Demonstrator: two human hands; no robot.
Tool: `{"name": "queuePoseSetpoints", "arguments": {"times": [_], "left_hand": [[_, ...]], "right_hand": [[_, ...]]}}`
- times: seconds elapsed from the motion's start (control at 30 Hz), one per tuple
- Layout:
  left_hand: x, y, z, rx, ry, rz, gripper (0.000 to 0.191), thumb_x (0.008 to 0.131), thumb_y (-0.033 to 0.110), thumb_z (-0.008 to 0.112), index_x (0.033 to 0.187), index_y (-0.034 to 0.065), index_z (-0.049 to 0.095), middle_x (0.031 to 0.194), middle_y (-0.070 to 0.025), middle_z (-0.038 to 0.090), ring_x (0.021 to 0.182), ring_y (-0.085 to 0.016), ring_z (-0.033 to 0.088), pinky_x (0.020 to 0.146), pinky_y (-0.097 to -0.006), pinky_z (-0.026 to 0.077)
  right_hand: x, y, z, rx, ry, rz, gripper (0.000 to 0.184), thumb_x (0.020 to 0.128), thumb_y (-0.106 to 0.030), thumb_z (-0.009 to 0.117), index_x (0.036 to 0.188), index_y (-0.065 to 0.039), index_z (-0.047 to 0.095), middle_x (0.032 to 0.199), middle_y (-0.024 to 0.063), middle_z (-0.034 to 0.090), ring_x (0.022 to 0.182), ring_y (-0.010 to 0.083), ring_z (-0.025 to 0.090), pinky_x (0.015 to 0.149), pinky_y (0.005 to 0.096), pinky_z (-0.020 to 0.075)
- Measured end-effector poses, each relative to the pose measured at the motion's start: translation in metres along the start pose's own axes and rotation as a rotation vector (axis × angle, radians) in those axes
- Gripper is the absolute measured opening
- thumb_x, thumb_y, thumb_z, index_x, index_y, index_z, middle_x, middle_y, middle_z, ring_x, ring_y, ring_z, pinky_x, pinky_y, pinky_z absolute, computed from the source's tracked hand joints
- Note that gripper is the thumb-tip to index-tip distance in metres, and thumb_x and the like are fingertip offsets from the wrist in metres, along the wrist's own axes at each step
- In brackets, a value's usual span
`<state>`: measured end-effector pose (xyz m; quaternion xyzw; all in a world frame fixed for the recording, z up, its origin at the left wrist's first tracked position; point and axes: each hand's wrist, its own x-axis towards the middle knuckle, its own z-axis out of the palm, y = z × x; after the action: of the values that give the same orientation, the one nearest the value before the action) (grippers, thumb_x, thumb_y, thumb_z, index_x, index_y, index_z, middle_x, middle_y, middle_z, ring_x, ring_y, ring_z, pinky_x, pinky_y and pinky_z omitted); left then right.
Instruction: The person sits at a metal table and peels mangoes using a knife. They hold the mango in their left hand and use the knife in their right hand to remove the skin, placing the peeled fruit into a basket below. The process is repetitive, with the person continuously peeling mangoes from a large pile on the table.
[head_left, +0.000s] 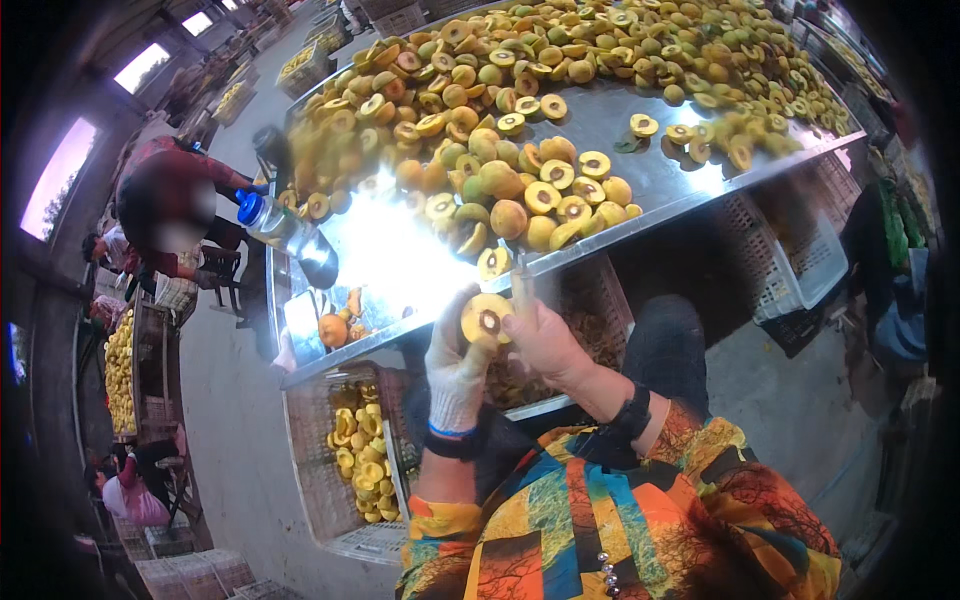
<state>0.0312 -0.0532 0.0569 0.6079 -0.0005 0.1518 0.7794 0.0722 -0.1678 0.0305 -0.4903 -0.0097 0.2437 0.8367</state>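
Note:
My left hand (457, 360), in a white knit glove, holds a halved yellow peach (486, 319) with its cut face and pit showing. My bare right hand (546, 341) is closed on a slim tool (523, 281), blurred and pointing up; its kind is hard to tell. The right thumb touches the edge of the peach half. Just beyond my hands, another peach half (493, 263) lies at the rim of the metal table (645, 214). Behind it is a small pile of halved peaches (541, 196), many with pits in them.
A large heap of halved peaches (480, 75) covers the table's far side. At left are a blue-capped bottle (289, 236) and an orange fruit (333, 330). Below the table stand a crate of pitted halves (367, 465) and a white crate (802, 262). Co-workers sit at left.

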Motion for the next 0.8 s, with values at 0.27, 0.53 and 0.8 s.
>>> {"name": "queuePoseSetpoints", "arguments": {"times": [0.27, 0.53, 0.8], "left_hand": [[0.0, -0.023, 0.001, 0.173, 0.501, -0.106, 0.055, 0.094, 0.051, 0.033, 0.095, 0.0, 0.053, 0.089, -0.0136, 0.06, 0.078, -0.023, 0.06, 0.07, -0.0327, 0.051], [-0.002, -0.011, 0.015, -0.086, 0.532, -0.064, 0.053, 0.095, 0.047, 0.035, 0.095, -0.0025, 0.053, 0.084, -0.0147, 0.06, 0.069, -0.021, 0.06, 0.053, -0.0287, 0.052], [-0.001, -0.013, 0.008, -0.043, 0.528, -0.14, 0.047, 0.093, 0.039, 0.044, 0.078, -0.0025, 0.058, 0.068, -0.0121, 0.06, 0.053, -0.017, 0.056, 0.046, -0.0242, 0.046]], "right_hand": [[-0.028, -0.008, 0.009, -1.13, -0.062, -0.195, 0.034, 0.085, -0.029, 0.057, 0.092, 0.001, 0.043, 0.071, 0.0263, 0.058, 0.07, 0.0445, 0.058, 0.06, 0.0495, 0.0461], [-0.048, -0.011, 0.008, -1.257, -0.164, -0.13, 0.031, 0.086, -0.025, 0.055, 0.091, 0.001, 0.039, 0.066, 0.025, 0.057, 0.067, 0.0439, 0.058, 0.06, 0.0504, 0.046], [-0.056, -0.006, 0.014, -1.197, -0.233, -0.073, 0.021, 0.08, -0.011, 0.051, 0.088, 0.005, 0.04, 0.068, 0.027, 0.057, 0.07, 0.0442, 0.059, 0.065, 0.0496, 0.0468]]}}
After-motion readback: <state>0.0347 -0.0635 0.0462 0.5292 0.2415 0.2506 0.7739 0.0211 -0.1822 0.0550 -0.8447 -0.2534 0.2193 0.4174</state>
